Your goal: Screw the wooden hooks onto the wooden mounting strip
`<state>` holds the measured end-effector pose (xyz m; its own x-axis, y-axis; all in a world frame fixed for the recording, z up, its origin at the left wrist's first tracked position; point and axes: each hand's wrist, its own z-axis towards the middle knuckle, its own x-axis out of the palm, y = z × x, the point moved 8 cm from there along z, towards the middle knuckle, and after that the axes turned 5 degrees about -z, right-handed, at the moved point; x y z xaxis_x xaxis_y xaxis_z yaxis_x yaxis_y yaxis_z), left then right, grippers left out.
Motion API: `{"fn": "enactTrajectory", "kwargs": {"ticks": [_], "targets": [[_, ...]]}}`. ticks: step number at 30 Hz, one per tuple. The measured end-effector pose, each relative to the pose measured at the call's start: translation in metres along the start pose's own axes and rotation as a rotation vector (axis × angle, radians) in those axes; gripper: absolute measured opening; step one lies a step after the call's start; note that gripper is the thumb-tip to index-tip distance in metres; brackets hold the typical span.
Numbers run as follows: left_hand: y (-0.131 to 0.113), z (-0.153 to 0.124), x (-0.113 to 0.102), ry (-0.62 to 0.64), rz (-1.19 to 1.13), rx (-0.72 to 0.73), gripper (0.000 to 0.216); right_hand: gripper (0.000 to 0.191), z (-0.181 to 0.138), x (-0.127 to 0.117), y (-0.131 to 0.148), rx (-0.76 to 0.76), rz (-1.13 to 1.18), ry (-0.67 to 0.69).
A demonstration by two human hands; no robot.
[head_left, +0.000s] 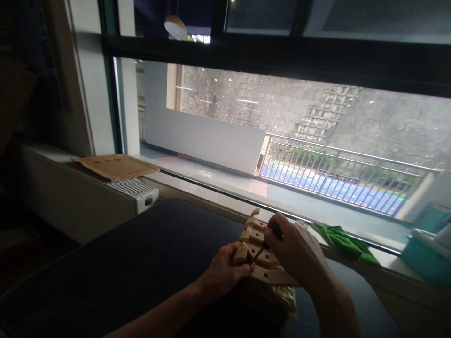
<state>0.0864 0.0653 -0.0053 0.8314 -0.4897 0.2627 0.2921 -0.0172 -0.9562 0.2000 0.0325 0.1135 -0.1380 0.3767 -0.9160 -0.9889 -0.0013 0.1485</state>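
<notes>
A light wooden assembly (262, 256) of notched pieces and pegs lies on the dark table (141, 263) near the window. My left hand (225, 270) is closed on a small wooden piece at the assembly's left side. My right hand (298, 251) is closed round a dark-handled screwdriver (268, 240), whose thin shaft slants down to the left, with its tip at the piece in my left hand. A clear plastic bag (282, 295) lies under the wood.
A green cloth (343, 241) lies on the window sill at the right, beside a teal box (424, 258). A white radiator (136, 192) with brown cardboard (114, 165) on top stands at the left. Glass window with a railing outside fills the back.
</notes>
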Motion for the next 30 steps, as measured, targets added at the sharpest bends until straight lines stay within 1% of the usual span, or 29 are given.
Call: {"fn": "enactTrajectory", "kwargs": {"ticks": [2,4,7,9,12,14,15,17,19,21,23,26,30], "targets": [[0.001,0.000,0.000,0.009,-0.004,-0.002,0.019,0.015,-0.003,0.000,0.008,-0.055,0.115,0.028],[0.003,0.001,0.000,0.018,-0.006,-0.005,0.020,0.016,-0.005,-0.001,0.014,-0.098,0.182,0.036],[0.004,0.002,-0.001,0.018,-0.004,-0.009,0.019,0.010,-0.002,-0.002,0.016,-0.114,0.137,-0.002],[0.003,0.001,-0.001,0.007,-0.001,-0.003,0.019,0.011,0.001,0.000,0.011,-0.095,0.096,-0.012],[0.001,0.001,-0.001,-0.007,-0.004,0.003,0.019,0.017,0.005,0.005,-0.002,-0.008,0.060,0.001],[0.001,0.000,-0.001,-0.007,-0.006,-0.004,0.019,0.020,0.004,0.004,-0.007,0.044,0.025,-0.005],[0.001,0.000,0.000,-0.005,-0.005,-0.007,0.019,0.021,0.003,0.003,-0.007,0.046,0.016,-0.009],[0.000,0.000,0.000,0.000,-0.003,-0.005,0.020,0.019,0.001,0.000,0.000,-0.002,0.047,-0.010],[0.001,0.001,0.001,0.002,-0.006,0.000,0.020,0.016,-0.003,-0.001,0.012,-0.087,0.149,-0.003],[0.001,0.001,0.000,-0.004,-0.006,0.003,0.020,0.017,-0.006,-0.001,0.022,-0.154,0.249,0.009],[0.002,0.002,-0.001,-0.013,-0.001,0.005,0.019,0.017,-0.006,0.001,0.027,-0.175,0.267,0.015],[0.001,0.002,0.000,0.000,0.005,0.016,0.019,0.011,-0.002,0.005,0.023,-0.121,0.176,0.006],[0.002,0.002,0.000,0.006,-0.011,0.006,0.020,0.014,0.004,0.007,0.011,-0.035,0.096,-0.019]]}}
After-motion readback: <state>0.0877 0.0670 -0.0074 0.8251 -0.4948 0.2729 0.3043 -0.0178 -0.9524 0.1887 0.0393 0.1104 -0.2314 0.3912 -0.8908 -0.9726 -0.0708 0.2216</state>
